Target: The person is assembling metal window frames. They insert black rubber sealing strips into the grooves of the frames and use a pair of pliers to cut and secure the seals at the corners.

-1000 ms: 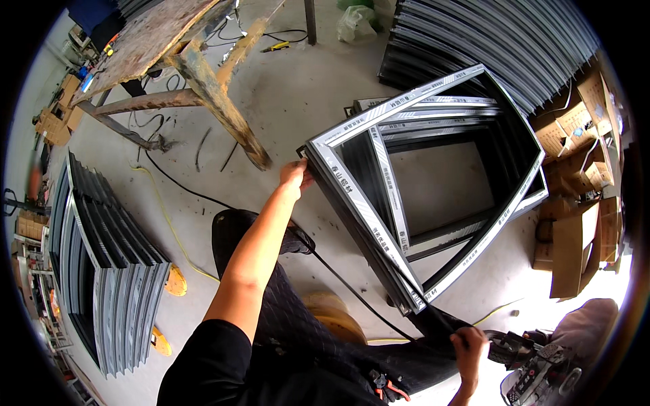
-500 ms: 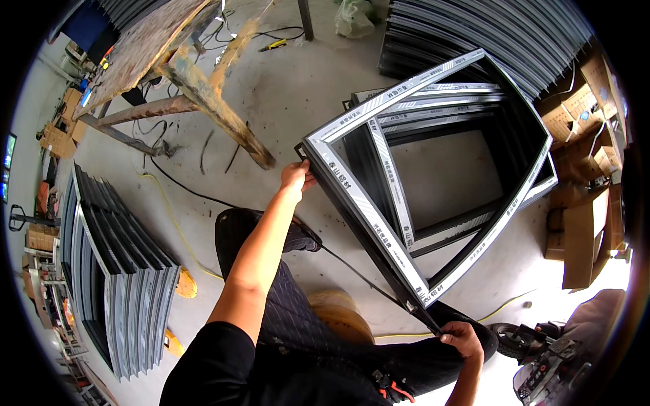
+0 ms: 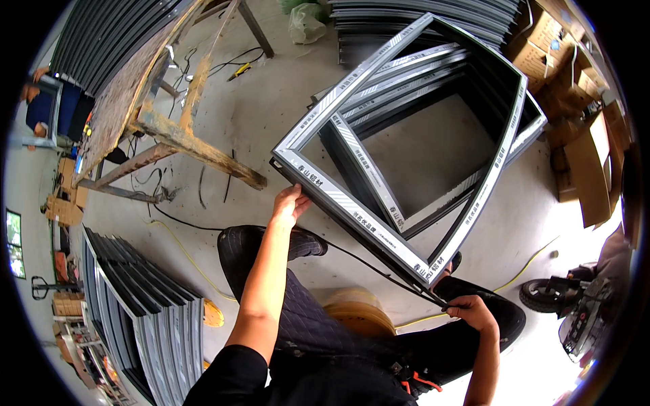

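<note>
Each pinching, left hand (image 3: 288,204) holds a frame (image 3: 359,218), right hand (image 3: 474,312) black strip (image 3: 435,298).

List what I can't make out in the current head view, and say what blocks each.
Head view: part of the black strip in the right hand, hidden by the fingers.
Head view: the left hand's exact hold on the top frame, its contact partly hidden by the hand itself.
Head view: the yellow tub's near side, covered by the person's body.
Head view: the wheeled vehicle's far end, lost at the dark fisheye rim.
</note>
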Demonstrator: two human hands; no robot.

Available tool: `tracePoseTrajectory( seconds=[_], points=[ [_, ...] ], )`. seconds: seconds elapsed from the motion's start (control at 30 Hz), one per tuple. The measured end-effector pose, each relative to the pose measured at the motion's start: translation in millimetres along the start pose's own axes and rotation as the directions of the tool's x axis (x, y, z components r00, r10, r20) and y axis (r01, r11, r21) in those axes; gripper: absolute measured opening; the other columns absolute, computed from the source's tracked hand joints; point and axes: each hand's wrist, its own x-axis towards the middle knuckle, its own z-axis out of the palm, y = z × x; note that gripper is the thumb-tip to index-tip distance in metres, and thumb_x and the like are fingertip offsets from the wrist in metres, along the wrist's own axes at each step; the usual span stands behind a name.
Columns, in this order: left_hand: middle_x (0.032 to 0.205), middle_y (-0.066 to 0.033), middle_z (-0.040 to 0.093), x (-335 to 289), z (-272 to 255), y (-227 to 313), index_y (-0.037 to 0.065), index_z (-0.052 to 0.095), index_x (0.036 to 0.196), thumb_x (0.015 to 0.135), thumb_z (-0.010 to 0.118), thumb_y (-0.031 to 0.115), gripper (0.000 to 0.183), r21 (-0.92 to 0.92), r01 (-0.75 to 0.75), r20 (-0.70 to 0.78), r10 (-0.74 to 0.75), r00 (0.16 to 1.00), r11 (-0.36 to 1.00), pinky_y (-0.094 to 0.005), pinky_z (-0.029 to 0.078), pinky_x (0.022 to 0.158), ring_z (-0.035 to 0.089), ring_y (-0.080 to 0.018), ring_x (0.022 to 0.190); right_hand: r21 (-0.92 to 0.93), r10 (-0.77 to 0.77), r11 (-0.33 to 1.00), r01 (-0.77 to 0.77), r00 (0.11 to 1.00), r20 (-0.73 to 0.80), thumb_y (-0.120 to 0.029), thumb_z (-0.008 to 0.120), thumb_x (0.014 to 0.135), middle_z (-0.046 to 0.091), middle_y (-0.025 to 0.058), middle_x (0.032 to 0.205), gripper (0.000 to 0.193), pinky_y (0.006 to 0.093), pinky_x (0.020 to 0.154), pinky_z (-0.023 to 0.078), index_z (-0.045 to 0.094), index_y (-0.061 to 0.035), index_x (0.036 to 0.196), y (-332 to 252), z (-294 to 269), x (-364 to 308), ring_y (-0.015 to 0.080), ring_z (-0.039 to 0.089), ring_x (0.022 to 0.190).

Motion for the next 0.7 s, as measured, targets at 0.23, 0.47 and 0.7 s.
tracePoseTrajectory(
  seconds=[0.23,0.47,0.7],
  points=[
    [0.098,-0.0108,0.064,-18,7,-2,0.003,0.057,0.105,0.093,0.058,0.022,0.022,0.012,0.076,0.054,-0.077,0.996,0.997,-0.0416,0.052,0.083,0.062,-0.0247,0.091,0.027,0.055,0.998,-0.060,0.986,0.160,-0.015,0.069,0.085,0.063,0.0025,0.071,0.021,0.0230,0.063,0.045,0.069,0.0040,0.094,-13,1,-9,0.0096,0.055,0.066],
    [0.099,-0.0114,0.063,-22,15,-14,0.004,0.057,0.105,0.093,0.058,0.024,0.024,0.023,0.044,0.016,-0.044,0.999,0.999,-0.0431,0.052,0.085,0.062,-0.0259,0.093,0.055,0.102,0.991,-0.120,0.960,0.261,-0.022,0.064,0.088,0.056,0.0009,0.063,0.026,0.0227,0.058,0.040,0.070,0.0035,0.091,-18,1,-7,0.0094,0.049,0.060],
    [0.099,-0.0116,0.064,-40,19,-28,0.002,0.055,0.109,0.092,0.059,0.024,0.028,0.042,0.074,0.101,-0.077,0.992,0.996,-0.0441,0.052,0.087,0.062,-0.0260,0.093,-0.118,0.022,0.993,-0.012,0.996,0.086,-0.016,0.068,0.085,0.064,0.0015,0.073,0.020,0.0228,0.066,0.046,0.068,0.0016,0.096,-1,9,-3,0.0075,0.056,0.069]
  ],
)
